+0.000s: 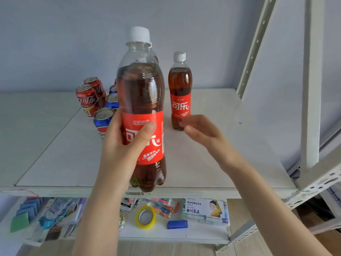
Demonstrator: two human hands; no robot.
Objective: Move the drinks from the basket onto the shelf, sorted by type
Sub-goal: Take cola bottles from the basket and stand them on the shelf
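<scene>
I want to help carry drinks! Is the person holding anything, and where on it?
The left hand grips a cola bottle around its red label, at mid-body. The right hand is open and holds nothing.

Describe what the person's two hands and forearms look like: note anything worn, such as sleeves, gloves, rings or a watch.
Both the left hand and the right hand are bare: no gloves, rings or bracelets show. The left forearm and right forearm are uncovered down to the picture's lower edge, with no sleeve, watch or marking in view.
</scene>
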